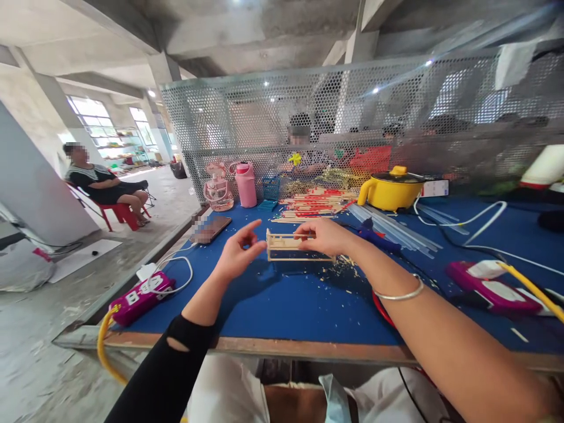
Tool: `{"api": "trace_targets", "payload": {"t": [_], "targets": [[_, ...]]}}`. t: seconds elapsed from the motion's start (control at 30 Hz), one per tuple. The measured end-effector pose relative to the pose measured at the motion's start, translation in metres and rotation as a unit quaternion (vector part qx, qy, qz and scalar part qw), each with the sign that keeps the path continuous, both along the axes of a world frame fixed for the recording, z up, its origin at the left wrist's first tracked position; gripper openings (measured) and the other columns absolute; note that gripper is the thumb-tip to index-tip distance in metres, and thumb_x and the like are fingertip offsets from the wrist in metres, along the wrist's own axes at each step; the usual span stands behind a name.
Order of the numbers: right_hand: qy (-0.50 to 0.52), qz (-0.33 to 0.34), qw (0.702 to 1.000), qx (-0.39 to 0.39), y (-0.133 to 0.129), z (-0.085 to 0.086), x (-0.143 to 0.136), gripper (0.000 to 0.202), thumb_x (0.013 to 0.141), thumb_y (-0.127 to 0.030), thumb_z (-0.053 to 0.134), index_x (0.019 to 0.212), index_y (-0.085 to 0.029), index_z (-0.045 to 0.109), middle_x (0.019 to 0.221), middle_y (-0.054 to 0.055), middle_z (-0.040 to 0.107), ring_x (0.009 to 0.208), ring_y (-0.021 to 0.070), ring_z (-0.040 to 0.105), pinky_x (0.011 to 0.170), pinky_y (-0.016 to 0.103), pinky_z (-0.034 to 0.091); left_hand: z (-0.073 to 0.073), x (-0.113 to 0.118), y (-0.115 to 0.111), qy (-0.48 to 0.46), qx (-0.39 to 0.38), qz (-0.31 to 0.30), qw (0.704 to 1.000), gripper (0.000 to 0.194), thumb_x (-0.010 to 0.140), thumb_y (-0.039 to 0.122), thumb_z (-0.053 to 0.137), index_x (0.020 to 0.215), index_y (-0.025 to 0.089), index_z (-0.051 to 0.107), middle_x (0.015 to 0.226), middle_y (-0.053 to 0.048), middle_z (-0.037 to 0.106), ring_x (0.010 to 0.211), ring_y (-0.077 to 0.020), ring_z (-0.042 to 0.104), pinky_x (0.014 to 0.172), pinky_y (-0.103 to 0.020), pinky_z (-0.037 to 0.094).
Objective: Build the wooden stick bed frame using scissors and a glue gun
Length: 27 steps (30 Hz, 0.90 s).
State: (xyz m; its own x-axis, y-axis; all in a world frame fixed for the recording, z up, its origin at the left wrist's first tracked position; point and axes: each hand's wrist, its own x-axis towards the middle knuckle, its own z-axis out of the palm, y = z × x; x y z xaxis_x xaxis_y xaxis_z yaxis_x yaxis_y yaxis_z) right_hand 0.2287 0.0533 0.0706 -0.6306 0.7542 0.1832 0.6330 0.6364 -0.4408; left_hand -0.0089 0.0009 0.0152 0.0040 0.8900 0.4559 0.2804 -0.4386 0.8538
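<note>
A small frame of pale wooden sticks (277, 254) stands on the blue table top (282, 305). My right hand (324, 236) reaches over its right part, with the fingertips bent down at the upper sticks; what they pinch, if anything, is too small to tell. Just left of the frame is my left hand (240, 249), its thumb and forefinger apart and nothing between them, the thumb tip close to the frame's left end. Wood crumbs (346, 267) lie to the right of the frame. Behind it is a pile of red-tipped sticks (312, 202).
Pink bottle (245, 185), clear bottle (219, 188) and phone (211, 230) are back left. Yellow pot (394, 191), clear glue sticks (396, 228) and blue glue gun (379, 238) are right. Purple power strips (143, 298) flank the work area. A person (103, 182) sits far left.
</note>
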Motion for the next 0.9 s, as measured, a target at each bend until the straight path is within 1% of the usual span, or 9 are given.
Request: {"api": "trace_targets", "payload": {"t": [0.17,0.3,0.43,0.53,0.6,0.67,0.73,0.83,0.9], "targets": [[-0.010,0.012,1.000,-0.002,0.009,0.009,-0.004,0.023,0.066,-0.024,0.063,0.086,-0.016,0.072,0.077,0.001,0.069,0.067,0.0135,0.057,0.061,0.024,0.039,-0.002,-0.012,0.012,-0.081,-0.045,0.106,0.990,0.066,0.065,0.038,0.074,0.123,0.012,0.058,0.062,0.005,0.053,0.054,-0.0072,0.047,0.055,-0.022,0.042],[-0.021,0.023,0.999,-0.015,0.008,0.012,-0.004,0.024,0.066,-0.023,0.062,0.086,-0.017,0.073,0.074,0.000,0.069,0.065,0.0129,0.057,0.059,0.023,0.038,-0.008,-0.011,0.014,-0.077,-0.078,0.098,0.989,0.057,0.060,0.040,0.076,0.107,0.010,0.067,0.071,-0.003,0.066,0.062,-0.0127,0.058,0.063,-0.028,0.046],[-0.018,0.032,0.999,-0.024,0.007,0.012,-0.003,0.024,0.069,-0.022,0.058,0.087,-0.017,0.073,0.075,0.001,0.070,0.064,0.0123,0.057,0.059,0.023,0.040,-0.007,-0.005,0.011,-0.098,-0.066,0.090,0.989,0.059,0.072,0.046,0.065,0.118,0.011,0.061,0.084,-0.008,0.069,0.078,-0.0175,0.063,0.076,-0.034,0.049],[-0.006,0.029,0.999,-0.013,0.011,0.011,-0.004,0.023,0.072,-0.022,0.056,0.088,-0.016,0.073,0.076,0.002,0.070,0.065,0.0126,0.058,0.060,0.023,0.041,0.000,0.001,0.015,-0.043,-0.007,0.031,0.999,0.063,0.076,0.043,0.063,0.133,0.018,0.049,0.109,-0.009,0.065,0.102,-0.0196,0.059,0.095,-0.037,0.042],[0.000,0.025,1.000,0.000,0.014,0.010,-0.006,0.022,0.073,-0.022,0.057,0.087,-0.016,0.072,0.075,0.002,0.070,0.065,0.0127,0.058,0.060,0.023,0.041,0.007,0.006,0.022,0.045,0.021,-0.048,0.998,0.081,0.069,0.037,0.073,0.140,0.021,0.038,0.119,-0.009,0.061,0.114,-0.0221,0.053,0.102,-0.039,0.035],[0.003,0.020,1.000,0.017,0.015,0.010,-0.007,0.020,0.074,-0.022,0.058,0.086,-0.016,0.072,0.072,0.001,0.069,0.063,0.0129,0.057,0.059,0.024,0.041,0.015,0.011,0.031,0.118,0.004,-0.112,0.987,0.099,0.060,0.034,0.080,0.144,0.020,0.030,0.114,-0.010,0.062,0.108,-0.0235,0.056,0.099,-0.039,0.039],[0.009,0.014,0.999,0.033,0.015,0.010,-0.005,0.020,0.075,-0.025,0.059,0.089,-0.017,0.072,0.074,0.002,0.069,0.065,0.0142,0.059,0.060,0.025,0.042,0.019,0.016,0.038,0.144,-0.029,-0.141,0.979,0.099,0.060,0.033,0.080,0.144,0.018,0.029,0.101,-0.008,0.064,0.093,-0.0217,0.060,0.085,-0.036,0.047],[0.052,-0.015,0.993,0.106,0.012,0.011,0.009,0.034,0.079,-0.030,0.059,0.110,-0.018,0.065,0.099,0.007,0.070,0.089,0.0190,0.062,0.076,0.030,0.045,0.018,0.021,0.037,0.114,-0.050,-0.130,0.984,0.085,0.065,0.033,0.077,0.139,0.017,0.037,0.088,-0.005,0.063,0.078,-0.0177,0.061,0.071,-0.030,0.050],[0.060,-0.094,0.980,0.164,0.012,0.012,0.026,0.036,0.084,-0.033,0.053,0.117,-0.018,0.061,0.108,0.008,0.067,0.096,0.0196,0.061,0.082,0.031,0.044,0.014,0.022,0.032,0.084,-0.047,-0.102,0.990,0.081,0.066,0.033,0.076,0.136,0.017,0.041,0.085,-0.003,0.061,0.074,-0.0159,0.060,0.067,-0.028,0.050]]}}
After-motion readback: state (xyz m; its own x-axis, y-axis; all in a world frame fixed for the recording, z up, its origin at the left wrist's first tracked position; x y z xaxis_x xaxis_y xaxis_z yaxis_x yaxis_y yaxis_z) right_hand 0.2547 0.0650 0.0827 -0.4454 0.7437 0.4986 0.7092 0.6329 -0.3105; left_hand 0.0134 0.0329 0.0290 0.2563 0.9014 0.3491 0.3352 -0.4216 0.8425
